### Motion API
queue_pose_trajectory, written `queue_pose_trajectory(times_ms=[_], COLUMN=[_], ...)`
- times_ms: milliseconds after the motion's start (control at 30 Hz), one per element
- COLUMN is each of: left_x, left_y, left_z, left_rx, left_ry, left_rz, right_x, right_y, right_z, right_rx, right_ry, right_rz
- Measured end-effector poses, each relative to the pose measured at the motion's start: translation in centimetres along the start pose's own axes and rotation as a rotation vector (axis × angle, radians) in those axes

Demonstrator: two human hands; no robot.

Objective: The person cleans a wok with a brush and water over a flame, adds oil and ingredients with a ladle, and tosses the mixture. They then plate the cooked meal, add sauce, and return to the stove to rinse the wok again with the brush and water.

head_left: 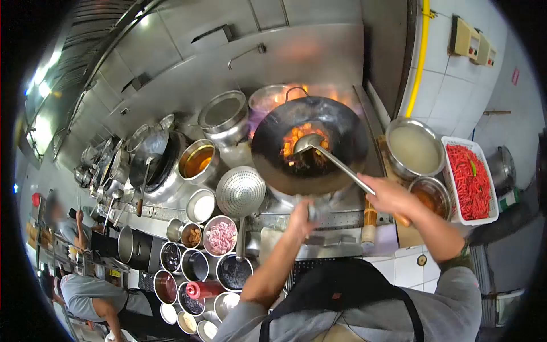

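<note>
Head view: large dark wok (348,137) sits on the range, centre and slightly right, flames (337,93) showing beyond its far rim; orange-red food pieces (307,132) lie in the bottom. Right hand (390,196) is wrapped round the long handle of a metal ladle (343,166), whose bowl rests among the food; the wooden grip end pokes out on the near side of the fist. Left hand (301,221) is at the wok's near edge, fingers bent beside a blurred grey bundle (315,210), perhaps cloth; cannot tell whether it is gripped. Handling, by judgement: wok heavy, rigid, very hot, likely slick with oil; best held at the near edge through thick padding, never bare rim. Ladle far lighter, stiff, top-heavy when its bowl fills; hold well back, towards the wood. Food looks soft-edged and slippery, so easy scoops suit it. Left of the wok, a perforated strainer (240,191) and a pot of amber liquid (198,161); nearer, a bowl of pinkish-white pieces (221,237). Right, a basin of cloudy liquid (416,149) beside a white basket (494,215) of red chillies (470,185).
</note>
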State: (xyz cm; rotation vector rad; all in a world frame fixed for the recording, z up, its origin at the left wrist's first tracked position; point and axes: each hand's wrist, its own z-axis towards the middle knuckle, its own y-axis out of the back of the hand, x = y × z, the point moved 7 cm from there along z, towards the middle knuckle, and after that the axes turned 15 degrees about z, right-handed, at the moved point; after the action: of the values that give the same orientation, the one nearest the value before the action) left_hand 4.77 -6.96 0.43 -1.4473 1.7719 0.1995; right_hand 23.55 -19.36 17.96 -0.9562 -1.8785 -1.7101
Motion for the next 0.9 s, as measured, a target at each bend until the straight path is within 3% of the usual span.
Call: queue_pose_trajectory(times_ms=[33,67,100,133,167,200,300,500,533,567,633,667,700,767,833,867,900], left_x=[1.4,2.3,1.0,-0.2,0.6,-0.8,-5.5,-6.1,-4.2,-3.8,-1.6,-1.1,-0.8,-2.3,-3.4,-3.5,-3.4], left_y=[0.4,0.2,0.2,0.1,-0.1,-0.4,-1.9,-2.2,-0.9,0.0,1.5,1.7,1.4,0.7,1.2,1.7,2.1], left_z=[-2.3,-3.8,-5.2,-6.7,-6.9,-6.7,-6.3,-8.7,-6.2,-6.3,-5.3,-5.2,-5.0,-6.1,-6.7,-6.6,-6.8], left_rx=[0.028,0.185,0.146,0.069,0.018,-0.005,0.104,-0.017,0.024,-0.136,-0.432,-0.357,-0.28,-0.259,-0.223,-0.165,-0.108], left_ry=[0.053,-0.068,-0.248,-0.42,0.071,0.147,0.093,-0.195,-0.288,-0.509,-0.699,-0.675,-0.644,-0.632,-0.614,-0.5,-0.393], left_rz=[0.061,0.004,0.208,0.409,-0.084,-0.179,-0.171,-0.062,0.082,0.321,0.494,0.446,0.392,0.396,0.386,0.327,0.263], right_x=[-0.8,-1.3,-1.0,-0.8,-0.6,-0.1,2.5,2.5,2.3,2.5,3.4,4.6,5.8,8.2,8.5,8.0,6.6], right_y=[-0.2,0.1,0.8,1.5,1.3,1.3,2.5,5.2,5.3,5.1,4.3,3.5,2.8,0.0,-1.4,-2.2,-3.4], right_z=[-0.5,-1.5,-2.2,-2.6,-3.6,-4.0,-4.3,-3.8,-3.4,-3.0,-2.1,-1.7,-1.7,-0.5,0.7,1.5,2.7], right_rx=[-0.104,-0.132,-0.152,-0.114,-0.061,-0.082,-0.114,-0.205,-0.181,-0.184,-0.196,-0.135,-0.21,0.059,0.263,0.434,0.398], right_ry=[0.119,0.145,0.169,-0.011,-0.224,-0.25,-0.25,-0.23,-0.233,-0.262,-0.321,-0.323,-0.339,-0.249,-0.314,-0.262,-0.338], right_rz=[-0.021,0.074,0.17,0.436,0.702,1.042,1.376,1.416,1.406,1.4,1.4,1.483,1.497,1.676,1.748,1.994,2.429])
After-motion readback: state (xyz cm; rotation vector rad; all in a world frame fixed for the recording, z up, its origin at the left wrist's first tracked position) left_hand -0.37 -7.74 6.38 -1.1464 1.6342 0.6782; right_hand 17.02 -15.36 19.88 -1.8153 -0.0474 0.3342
